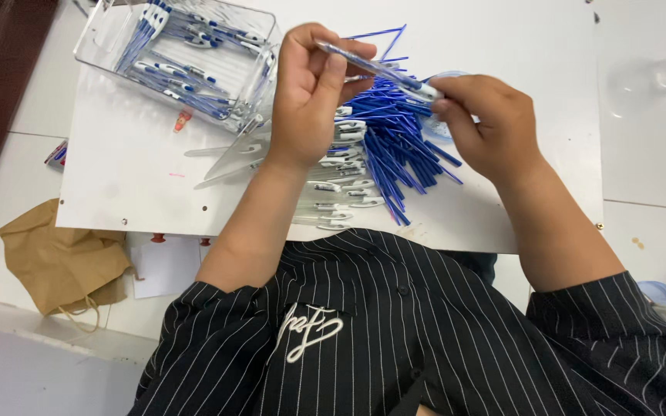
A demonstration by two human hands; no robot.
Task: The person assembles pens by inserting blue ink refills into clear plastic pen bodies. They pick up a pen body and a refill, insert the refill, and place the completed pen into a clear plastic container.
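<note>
Gripping one pen (379, 71), both hands (314, 92)

A small assembly workshop: white worktable (132, 185) heaped with pen refills (398, 146) and barrels (341, 185).

Being held above the white board: one slim clear-barrelled pen (379, 72) with blue inside, lying slantwise, upper end toward the left, lower end toward the right. Being pinched at both ends, barrel bare between. Hovering over a heap of blue refills (395, 142), not touching it.
</note>
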